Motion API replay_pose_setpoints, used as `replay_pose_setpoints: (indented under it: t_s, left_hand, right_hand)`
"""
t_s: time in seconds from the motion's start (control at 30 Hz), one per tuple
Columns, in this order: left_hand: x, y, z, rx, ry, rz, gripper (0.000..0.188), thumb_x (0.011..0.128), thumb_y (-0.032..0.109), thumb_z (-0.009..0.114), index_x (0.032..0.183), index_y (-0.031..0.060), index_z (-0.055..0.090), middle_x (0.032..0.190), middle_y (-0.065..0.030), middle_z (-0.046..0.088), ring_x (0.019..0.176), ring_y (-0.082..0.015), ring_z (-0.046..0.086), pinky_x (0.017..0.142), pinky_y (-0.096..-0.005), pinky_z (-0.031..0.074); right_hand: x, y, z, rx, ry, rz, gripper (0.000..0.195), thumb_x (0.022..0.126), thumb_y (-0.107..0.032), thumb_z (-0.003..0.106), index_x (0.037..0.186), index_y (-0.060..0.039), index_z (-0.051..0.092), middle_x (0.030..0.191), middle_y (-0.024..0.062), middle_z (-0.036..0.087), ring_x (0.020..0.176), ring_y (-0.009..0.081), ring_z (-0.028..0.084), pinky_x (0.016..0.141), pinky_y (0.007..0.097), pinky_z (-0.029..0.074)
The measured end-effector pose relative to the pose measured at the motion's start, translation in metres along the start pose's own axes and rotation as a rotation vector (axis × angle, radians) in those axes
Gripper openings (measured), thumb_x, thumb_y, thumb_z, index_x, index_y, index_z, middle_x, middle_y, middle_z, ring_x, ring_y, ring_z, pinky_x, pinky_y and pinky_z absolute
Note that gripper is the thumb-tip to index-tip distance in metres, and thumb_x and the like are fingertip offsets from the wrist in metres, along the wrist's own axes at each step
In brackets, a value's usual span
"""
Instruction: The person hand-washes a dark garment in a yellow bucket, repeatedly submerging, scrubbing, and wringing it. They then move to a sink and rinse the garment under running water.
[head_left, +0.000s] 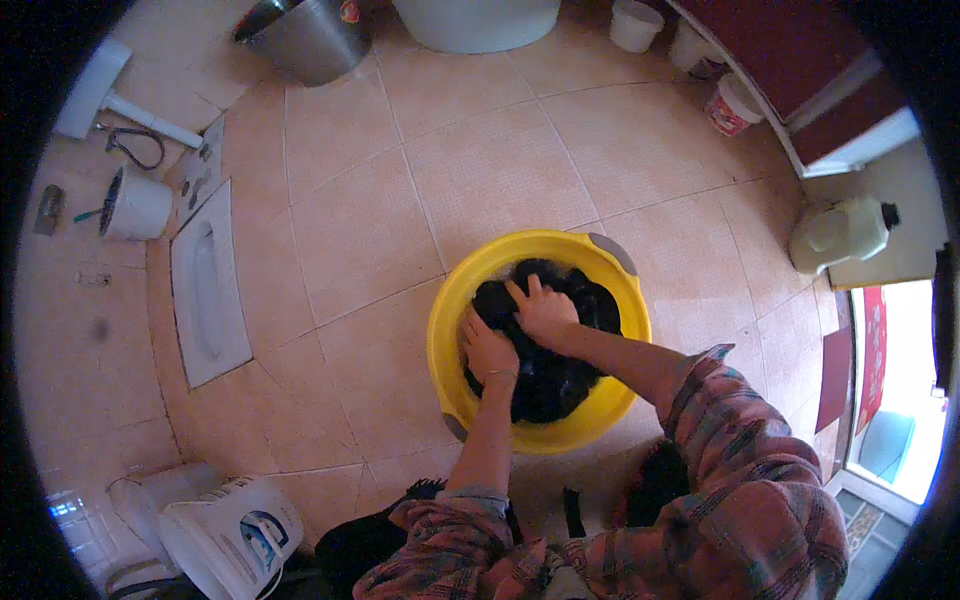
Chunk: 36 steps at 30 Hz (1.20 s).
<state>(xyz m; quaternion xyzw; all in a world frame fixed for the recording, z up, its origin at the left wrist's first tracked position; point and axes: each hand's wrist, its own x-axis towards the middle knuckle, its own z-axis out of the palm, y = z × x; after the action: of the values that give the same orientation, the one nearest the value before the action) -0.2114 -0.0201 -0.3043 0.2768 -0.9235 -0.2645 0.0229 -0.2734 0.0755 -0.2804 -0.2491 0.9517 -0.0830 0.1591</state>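
A round yellow plastic basin (459, 279) with grey grips stands on the tiled floor in front of me. Wet-looking black cloth (546, 379) fills much of it. My left hand (489, 346) presses on the cloth at the basin's left side, its fingers pointing up and partly hidden against the cloth. Just to the right, my right hand (546, 311) rests on top of the cloth with its fingers spread. Whether either hand grips a fold cannot be told. Both plaid sleeves are pushed up to the elbows.
A squat toilet (212, 292) is set in the floor at left, with a white bucket (142, 204) near it. White tubs (238, 536) lie at lower left. A metal pot (315, 45) and small buckets (636, 26) stand at the far side; a plastic jug (836, 236) is at right.
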Motion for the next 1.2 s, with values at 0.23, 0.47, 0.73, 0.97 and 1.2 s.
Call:
replay_pose_setpoints:
  t_s: [0.23,0.47,0.73,0.97,1.2]
  left_hand:
    - [0.015,0.021,0.010,0.069,-0.247,-0.323,0.043,0.081,0.013,0.044,0.122,0.0027,0.035,0.123,-0.0190,0.038,0.108,-0.0350,0.041,0.088,-0.0420,0.039]
    - [0.023,-0.018,0.042,-0.392,0.087,-0.114,0.039,0.080,0.019,0.042,0.115,0.0018,0.044,0.115,-0.0174,0.048,0.102,-0.0325,0.048,0.088,-0.0393,0.039]
    - [0.031,-0.033,0.021,-2.034,-0.486,-0.465,0.033,0.088,0.039,0.041,0.097,0.0092,0.054,0.091,-0.0061,0.057,0.084,-0.0187,0.055,0.082,-0.0293,0.043]
    - [-0.007,-0.025,0.024,-1.631,-0.466,-0.328,0.048,0.088,0.045,0.037,0.118,0.0091,0.047,0.112,-0.0053,0.052,0.102,-0.0162,0.048,0.087,-0.0273,0.038]
    - [0.003,0.034,-0.115,-1.222,-0.603,-0.222,0.049,0.082,0.042,0.051,0.113,0.0047,0.051,0.106,-0.0044,0.055,0.095,-0.0157,0.052,0.082,-0.0269,0.042]
  right_hand:
    - [0.035,0.002,0.027,-0.030,-0.033,-0.017,0.038,0.078,-0.018,0.044,0.114,-0.0070,0.046,0.082,0.0144,0.059,0.066,0.0257,0.061,0.054,0.0400,0.050]
    - [0.045,0.006,0.015,0.091,-0.060,-0.028,0.040,0.072,-0.034,0.056,0.105,-0.0116,0.053,0.077,0.0166,0.061,0.072,0.0337,0.060,0.069,0.0437,0.047]
    - [-0.037,-0.030,-0.010,0.495,0.426,-0.483,0.033,0.054,-0.023,0.073,0.077,-0.0082,0.056,0.091,0.0073,0.052,0.077,0.0282,0.056,0.066,0.0351,0.048]
    - [-0.033,-0.051,-0.016,0.416,0.389,-0.115,0.038,0.058,-0.034,0.069,0.077,-0.0035,0.056,0.076,0.0145,0.057,0.064,0.0305,0.058,0.056,0.0407,0.048]
    - [0.003,-0.003,-0.054,0.599,0.173,-0.149,0.054,0.080,-0.051,0.045,0.096,-0.0005,0.053,0.086,0.0191,0.059,0.081,0.0335,0.058,0.071,0.0401,0.046]
